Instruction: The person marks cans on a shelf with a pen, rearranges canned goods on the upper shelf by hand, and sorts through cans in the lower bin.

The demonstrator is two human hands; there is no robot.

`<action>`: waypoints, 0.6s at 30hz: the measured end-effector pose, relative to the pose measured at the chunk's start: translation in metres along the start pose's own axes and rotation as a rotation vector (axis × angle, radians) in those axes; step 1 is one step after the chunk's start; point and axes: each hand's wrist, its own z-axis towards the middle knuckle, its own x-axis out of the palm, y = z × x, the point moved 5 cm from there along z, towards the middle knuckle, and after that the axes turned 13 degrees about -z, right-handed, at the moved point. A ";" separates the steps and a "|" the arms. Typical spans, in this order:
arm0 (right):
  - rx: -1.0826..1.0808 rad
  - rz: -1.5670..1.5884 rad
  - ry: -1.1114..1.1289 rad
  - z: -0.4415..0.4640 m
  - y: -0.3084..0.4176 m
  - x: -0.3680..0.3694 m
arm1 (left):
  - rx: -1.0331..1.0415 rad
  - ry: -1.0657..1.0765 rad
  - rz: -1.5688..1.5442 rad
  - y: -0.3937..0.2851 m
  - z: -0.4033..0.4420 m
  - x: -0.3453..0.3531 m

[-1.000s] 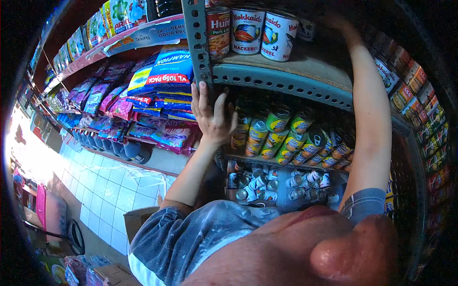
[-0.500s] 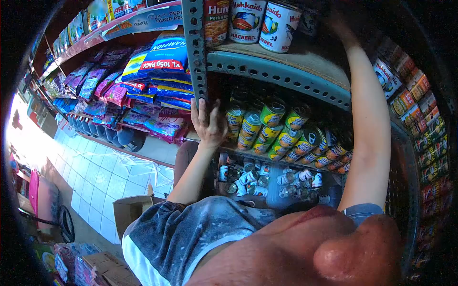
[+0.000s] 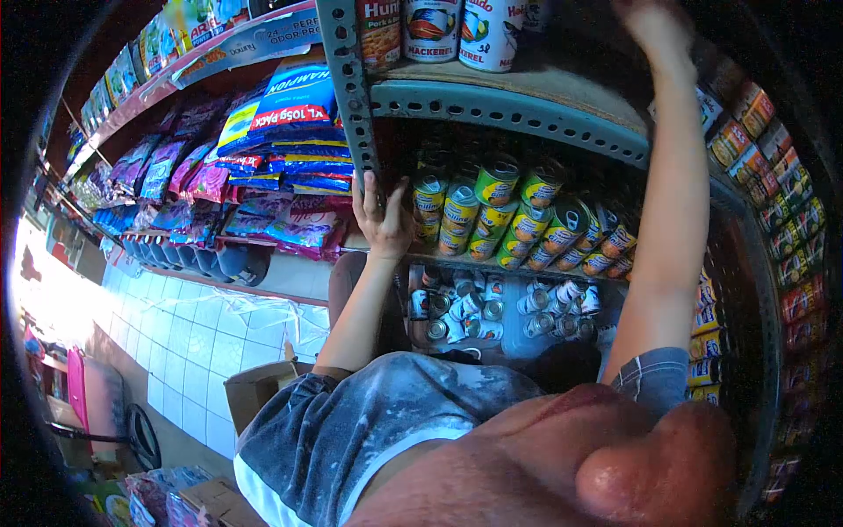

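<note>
My left hand (image 3: 383,218) is raised against the lower part of a perforated metal shelf post (image 3: 344,83), fingers stretched up and thumb apart, holding nothing loose. Up at the top edge, my right hand (image 3: 654,26) reaches over the upper shelf (image 3: 562,83). Its fingers are blurred and partly cut off, so what they touch is hidden. To its left on that shelf stand white mackerel cans (image 3: 488,35) and a pork and beans can (image 3: 381,35). Yellow-green cans (image 3: 496,180) are stacked on the shelf below, right of my left hand.
Blue detergent packs (image 3: 285,110) and purple packets (image 3: 189,167) fill the left shelves. White-labelled cans (image 3: 474,307) lie on the lowest level. Pouches (image 3: 755,114) line the right side. A cardboard box (image 3: 250,391) stands on the tiled floor (image 3: 189,351) side.
My right hand has come slightly back from the dark depth of the upper shelf and shows more at the top edge. My left hand stays at the post. The view has shifted slightly.
</note>
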 end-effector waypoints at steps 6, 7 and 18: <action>-0.128 -0.073 0.484 -0.046 -0.110 -0.008 | 0.019 -0.075 -0.007 0.003 -0.005 0.004; -0.161 0.074 0.531 -0.052 -0.109 -0.012 | 0.012 -0.068 -0.007 0.002 -0.004 0.003; -0.275 0.167 0.355 -0.046 -0.072 0.007 | 0.002 -0.028 -0.019 -0.002 0.001 -0.001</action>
